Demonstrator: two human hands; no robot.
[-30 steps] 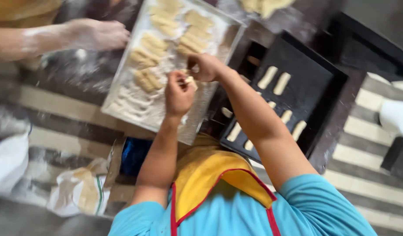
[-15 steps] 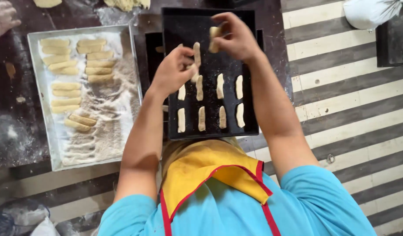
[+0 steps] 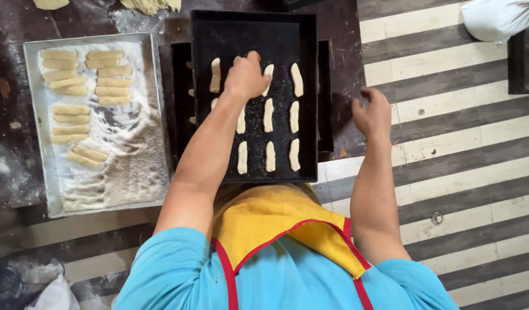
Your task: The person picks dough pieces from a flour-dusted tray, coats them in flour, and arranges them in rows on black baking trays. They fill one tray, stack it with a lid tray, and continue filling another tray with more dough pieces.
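My left hand rests on the black baking tray, fingers curled down on a pale dough stick at the top of the second row. Several dough sticks lie in neat rows on this tray. My right hand hovers to the right of the tray with its fingers apart and nothing in it. To the left, a floured metal tray holds several more shaped dough sticks.
A second black tray shows under the first. Lumps of dough lie at the top edge on the dark floured table. A white bag and a dark box stand on the striped floor.
Both hands carried dough sticks from the metal tray over to the black tray. My right hand has let go and pulled away to the right; my left hand has lowered onto the tray.
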